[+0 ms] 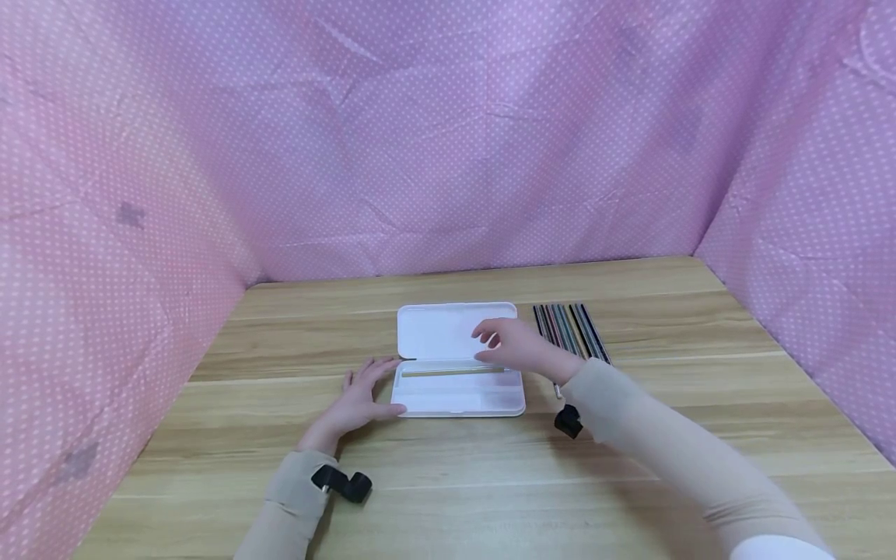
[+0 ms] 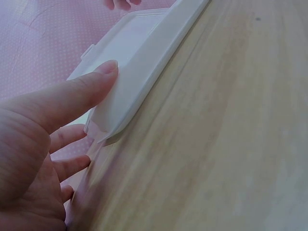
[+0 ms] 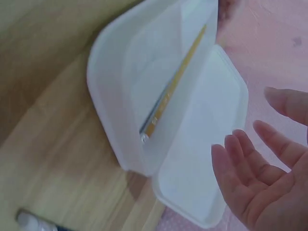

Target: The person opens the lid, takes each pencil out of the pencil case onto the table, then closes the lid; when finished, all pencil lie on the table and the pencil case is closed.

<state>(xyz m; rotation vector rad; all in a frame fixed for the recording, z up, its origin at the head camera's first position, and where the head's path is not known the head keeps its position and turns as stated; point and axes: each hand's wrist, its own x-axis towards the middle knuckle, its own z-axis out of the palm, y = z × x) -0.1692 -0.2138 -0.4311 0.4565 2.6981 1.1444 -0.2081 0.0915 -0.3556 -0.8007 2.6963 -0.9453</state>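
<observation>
A white plastic pencil case (image 1: 458,404) lies on the table with its lid (image 1: 437,330) folded back flat. Inside, along the hinge side, lie a yellow pencil (image 3: 180,72) and a darker thin stick beside it. At the case's left end is my left hand (image 1: 357,400), fingers spread. Its thumb (image 2: 91,89) rests against the case near a corner, and the index finger touches the end by the hinge. Over the right part of the lid hovers my right hand (image 1: 521,346), fingers loosely bent and apart, holding nothing. It hides part of the lid.
Right of the case, a row of several dark and coloured pencils (image 1: 563,323) lies side by side, partly hidden by my right forearm. Pink dotted cloth (image 1: 448,155) hangs around the back and sides of the wooden table (image 1: 448,490).
</observation>
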